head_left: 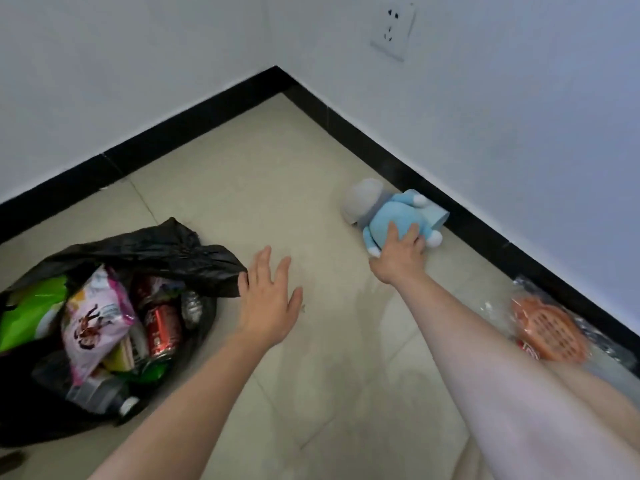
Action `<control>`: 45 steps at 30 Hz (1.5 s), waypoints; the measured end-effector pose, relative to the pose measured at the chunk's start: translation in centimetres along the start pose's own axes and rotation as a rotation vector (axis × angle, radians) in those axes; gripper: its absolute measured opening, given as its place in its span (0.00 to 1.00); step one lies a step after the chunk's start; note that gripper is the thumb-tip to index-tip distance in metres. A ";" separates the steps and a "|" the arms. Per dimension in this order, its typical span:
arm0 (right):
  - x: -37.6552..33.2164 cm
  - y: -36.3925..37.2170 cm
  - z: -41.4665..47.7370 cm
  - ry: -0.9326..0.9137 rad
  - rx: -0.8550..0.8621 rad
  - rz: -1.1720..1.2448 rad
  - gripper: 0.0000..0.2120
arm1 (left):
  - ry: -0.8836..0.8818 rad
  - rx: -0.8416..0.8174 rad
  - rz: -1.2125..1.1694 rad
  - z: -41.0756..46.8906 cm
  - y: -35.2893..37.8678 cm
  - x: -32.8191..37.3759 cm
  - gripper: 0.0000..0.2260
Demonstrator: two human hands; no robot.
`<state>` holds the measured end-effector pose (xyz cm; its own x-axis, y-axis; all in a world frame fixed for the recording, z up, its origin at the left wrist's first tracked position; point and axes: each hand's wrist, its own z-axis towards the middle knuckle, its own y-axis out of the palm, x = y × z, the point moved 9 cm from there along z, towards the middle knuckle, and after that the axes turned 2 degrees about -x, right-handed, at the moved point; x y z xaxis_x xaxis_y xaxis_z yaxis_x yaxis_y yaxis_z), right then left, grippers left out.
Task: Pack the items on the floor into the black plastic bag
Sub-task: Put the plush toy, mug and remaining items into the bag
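Your left hand (268,301) hovers spread wide beside the crumpled black plastic bag (166,252); your right hand (401,252) clasps the blue plush toy (391,216); labels unreadable.

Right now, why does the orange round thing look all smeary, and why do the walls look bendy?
In the head view, the orange round plastic grid at the right edge is motion-blurred, as is the right forearm; the wide-angle lens bows the black skirting board; the blue plush toy under the right hand stays fairly sharp.
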<state>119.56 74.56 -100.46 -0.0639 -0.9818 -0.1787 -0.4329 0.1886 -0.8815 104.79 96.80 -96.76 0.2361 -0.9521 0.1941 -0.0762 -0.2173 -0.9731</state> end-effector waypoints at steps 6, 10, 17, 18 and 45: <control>1.6 0.0 5.2 -0.086 0.162 0.006 0.56 | -0.106 -0.308 0.184 -4.4 9.9 -1.6 0.29; 2.5 2.4 7.0 -0.037 0.101 0.013 0.59 | -0.147 -0.550 0.078 -8.4 15.0 -4.2 0.29; 3.3 6.8 5.4 0.117 0.041 0.144 0.47 | -0.148 -0.651 -0.106 -9.6 16.7 -5.4 0.28; 2.9 7.2 5.3 0.121 0.035 0.152 0.46 | -0.144 -0.657 -0.117 -9.5 16.6 -5.4 0.28; -31.8 11.5 -25.3 -1.063 -0.283 0.507 0.31 | -1.088 0.450 -0.433 -25.3 -1.5 -31.4 0.09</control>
<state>93.90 107.43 -93.83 0.4293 -0.2652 -0.8634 -0.7629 0.4053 -0.5038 72.94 121.58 -98.26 0.8514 -0.1041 0.5142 0.4940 -0.1706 -0.8526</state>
